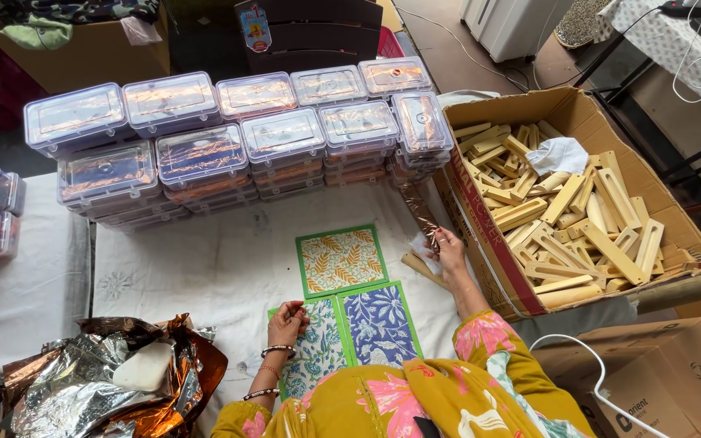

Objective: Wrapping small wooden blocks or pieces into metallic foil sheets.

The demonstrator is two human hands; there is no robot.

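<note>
A big cardboard box point(675, 223) of pale wooden pieces point(565, 219) stands at the right, with stacks of clear plastic containers point(237, 138) behind the white-covered table point(204, 259). Three leaf-print cards lie together: an orange one point(341, 259), a blue one point(379, 324), a teal one point(318, 349). The left hand point(285, 323) pinches the teal card's top edge; the right hand point(450, 250) grasps a strip of copper foil point(420, 212).

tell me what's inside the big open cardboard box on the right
The big open cardboard box holds a heap of pale wooden blocks and slotted strips, with a crumpled white cloth on top. The box's bottom is covered by the pile.
</note>
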